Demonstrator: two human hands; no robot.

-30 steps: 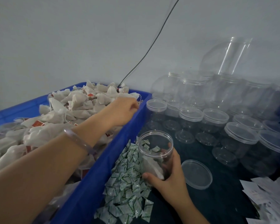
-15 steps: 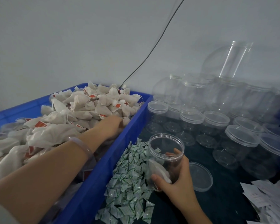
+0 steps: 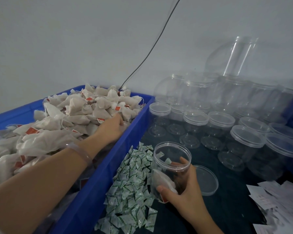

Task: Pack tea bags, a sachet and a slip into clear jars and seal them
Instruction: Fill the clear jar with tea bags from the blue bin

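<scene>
Fingers (image 3: 183, 160) of right hand (image 3: 184, 188) curled round open jar (image 3: 172, 154), tea bag (image 3: 162, 180) inside beside thumb, left hand (image 3: 111, 127) on tea-bag heap (image 3: 66, 119) in blue crate (image 3: 98, 181), fingertips hidden, grip indeterminable

One head-worn wide-angle view, forward and down, close over blue crate (image 3: 98, 186) and clear jars (image 3: 221, 121), edges seemingly distorted.

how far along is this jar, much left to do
Early. Done: the open jar holds at least one tea bag. In hand: the right hand grips that jar; the left hand reaches among the tea bags in the blue crate. Left: more bags, a sachet from the pile (unclear if one is in), a slip, then the loose lid. The lidded jars behind look empty.
</scene>
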